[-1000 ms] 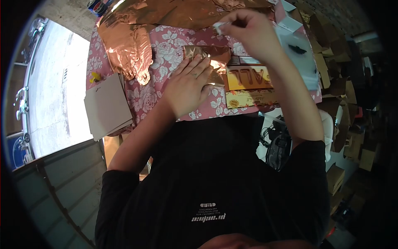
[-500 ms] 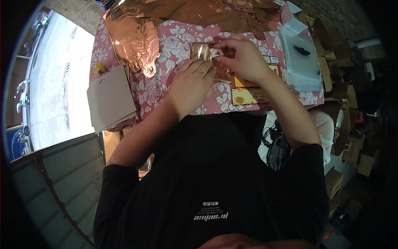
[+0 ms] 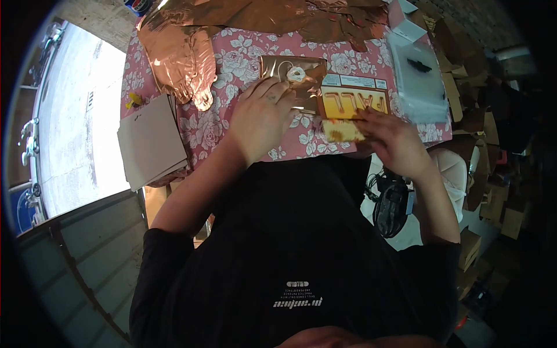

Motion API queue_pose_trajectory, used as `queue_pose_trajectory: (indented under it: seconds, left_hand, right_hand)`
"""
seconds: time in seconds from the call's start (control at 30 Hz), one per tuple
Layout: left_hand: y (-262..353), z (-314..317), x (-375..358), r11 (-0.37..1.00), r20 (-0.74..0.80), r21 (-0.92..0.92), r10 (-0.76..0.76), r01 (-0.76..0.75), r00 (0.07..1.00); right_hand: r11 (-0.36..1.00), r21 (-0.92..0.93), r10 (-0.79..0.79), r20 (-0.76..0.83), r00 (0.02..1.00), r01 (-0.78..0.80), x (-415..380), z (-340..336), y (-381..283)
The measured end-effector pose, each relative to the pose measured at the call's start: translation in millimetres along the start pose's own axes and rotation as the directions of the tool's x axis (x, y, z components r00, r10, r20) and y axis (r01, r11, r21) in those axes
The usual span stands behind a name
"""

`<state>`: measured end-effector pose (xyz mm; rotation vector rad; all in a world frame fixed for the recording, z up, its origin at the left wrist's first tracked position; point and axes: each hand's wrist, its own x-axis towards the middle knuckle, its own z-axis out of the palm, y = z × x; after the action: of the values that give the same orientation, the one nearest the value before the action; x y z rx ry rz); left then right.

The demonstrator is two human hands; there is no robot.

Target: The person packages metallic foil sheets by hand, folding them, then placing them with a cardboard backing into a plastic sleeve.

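A folded copper-coloured foil piece (image 3: 311,95) lies on the flowered tablecloth, with a small white ring-shaped coil (image 3: 296,74) on top of it. My left hand (image 3: 261,119) rests flat across the foil's left side, fingers stretched out, hiding part of it. Beside the foil is a yellow and brown card (image 3: 342,104) with large letters reading "FALL". My right hand (image 3: 397,142) reaches over that card and a smaller yellow slip (image 3: 339,132), fingers extended and touching them. The slip is blurred and partly covered by this hand.
Large copper foil sheets (image 3: 255,14) spread along the table's far side, another foil piece (image 3: 180,64) at left. Grey cardboard sheets (image 3: 151,136) are stacked at the left edge. Clear plastic bags (image 3: 418,87) and a white box (image 3: 406,20) lie at right.
My right hand has left the white coil and moved right and towards me onto the yellow card and slip. The coil now lies uncovered on the foil. My left hand stays on the foil.
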<state>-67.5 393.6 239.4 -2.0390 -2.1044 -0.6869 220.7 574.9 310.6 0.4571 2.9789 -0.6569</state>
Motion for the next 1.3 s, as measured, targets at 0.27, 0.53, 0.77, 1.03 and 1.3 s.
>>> queue_pose_trajectory:
  seconds: [0.27, 0.53, 0.77, 1.03, 1.3]
  left_hand:
    - [-1, -6, -4, 0.990, 0.076, -0.114, -0.076, 0.084, 0.994]
    - [-1, -6, -6, 0.987, 0.084, -0.128, -0.089, 0.100, 0.992]
    - [-3, -4, -2, 0.996, 0.045, -0.069, -0.053, 0.056, 0.998]
    - [0, -3, 3, 0.998, 0.019, -0.052, -0.047, 0.047, 0.999]
    - [-10, 1, 8, 1.000, -0.015, -0.018, 0.016, -0.016, 1.000]
  right_hand:
    - [0.994, -0.038, -0.105, -0.288, 0.952, 0.098, 9, -34, 31]
    - [0.994, 0.083, 0.006, -0.664, 0.748, 0.066, 1, -43, 69]
    - [0.992, 0.024, 0.078, -0.881, 0.468, -0.120, 32, -50, 111]
    - [0.770, -0.587, -0.466, -0.785, 0.408, -0.251, 97, -92, 157]
    - [0.902, -0.379, -0.332, -0.306, 0.892, 0.205, 148, -41, 130]
